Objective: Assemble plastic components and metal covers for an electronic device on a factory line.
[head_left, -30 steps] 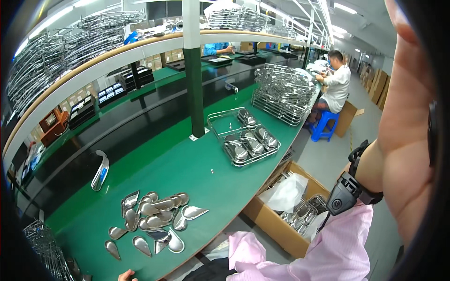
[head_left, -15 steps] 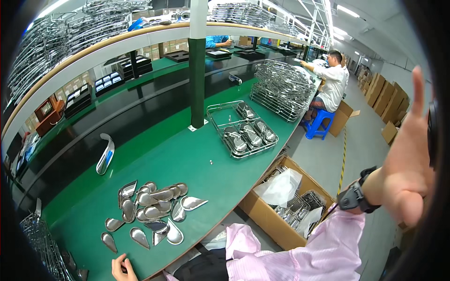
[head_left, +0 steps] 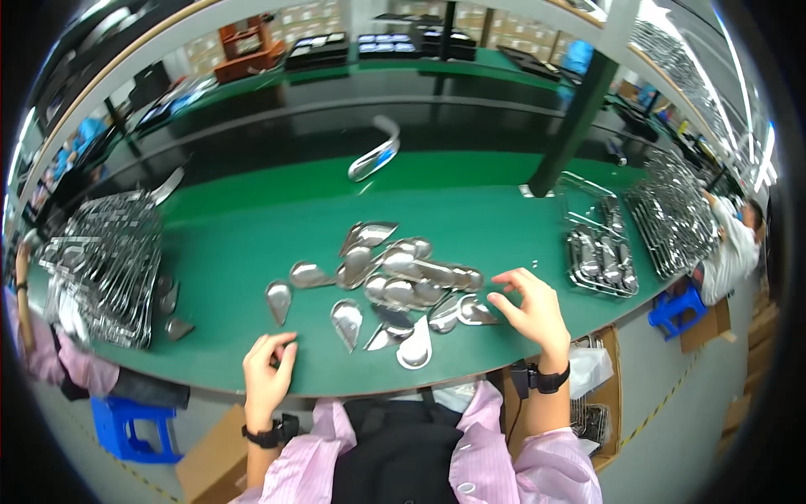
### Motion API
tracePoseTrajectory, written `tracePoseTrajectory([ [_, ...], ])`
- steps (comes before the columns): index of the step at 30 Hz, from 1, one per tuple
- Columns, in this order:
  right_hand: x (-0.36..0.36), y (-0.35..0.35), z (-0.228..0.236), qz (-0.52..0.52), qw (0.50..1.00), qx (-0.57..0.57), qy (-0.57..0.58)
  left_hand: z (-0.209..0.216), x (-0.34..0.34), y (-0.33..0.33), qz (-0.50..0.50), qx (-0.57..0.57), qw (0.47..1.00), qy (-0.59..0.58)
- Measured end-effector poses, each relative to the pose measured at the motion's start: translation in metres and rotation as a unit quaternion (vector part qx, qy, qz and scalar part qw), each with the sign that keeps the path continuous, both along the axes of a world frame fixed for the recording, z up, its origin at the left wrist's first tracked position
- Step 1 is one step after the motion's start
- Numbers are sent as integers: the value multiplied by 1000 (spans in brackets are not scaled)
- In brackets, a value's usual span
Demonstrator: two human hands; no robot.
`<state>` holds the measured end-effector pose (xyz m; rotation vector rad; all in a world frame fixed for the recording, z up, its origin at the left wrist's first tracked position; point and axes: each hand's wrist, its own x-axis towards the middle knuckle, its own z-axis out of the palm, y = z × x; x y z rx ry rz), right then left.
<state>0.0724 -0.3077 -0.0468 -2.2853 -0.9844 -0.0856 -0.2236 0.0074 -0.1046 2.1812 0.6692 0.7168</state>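
Shiny teardrop-shaped metal shells (head_left: 403,290) lie in a loose heap on the green tabletop (head_left: 252,227) in front of me. A single shell (head_left: 278,301) rests a little apart, just beyond my left hand (head_left: 269,374). That hand hovers over the table's near edge, fingers loosely bent, with a gap to the thumb and nothing visible in it. At the heap's right end, my right hand (head_left: 533,312) is spread with thumb and fingers apart. Its fingertips are beside the nearest shell (head_left: 476,310); whether they touch is unclear.
A wire basket (head_left: 603,290) with metal pieces stands at the right, beside stacked wire racks (head_left: 672,214). More racks (head_left: 109,269) pile up at the left. A curved chrome part (head_left: 375,160) lies farther back. A post (head_left: 575,126) rises from the table; an open carton (head_left: 617,395) sits below right.
My view has swung left toward the table. My right hand has come down from raised at the far right to the shells. The left hand stays near the table edge.
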Motion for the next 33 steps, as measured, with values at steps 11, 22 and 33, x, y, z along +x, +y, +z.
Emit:
tracePoseTrajectory([
  [11,-9,12,-58,-41,971,216,92,-19,1,4,48,-1,999,-14],
  [22,-8,5,-49,-111,971,192,87,4,6,-5,55,-53,995,58],
  [33,-34,-59,150,96,766,437,-462,5,20,2,22,-46,998,42],
])
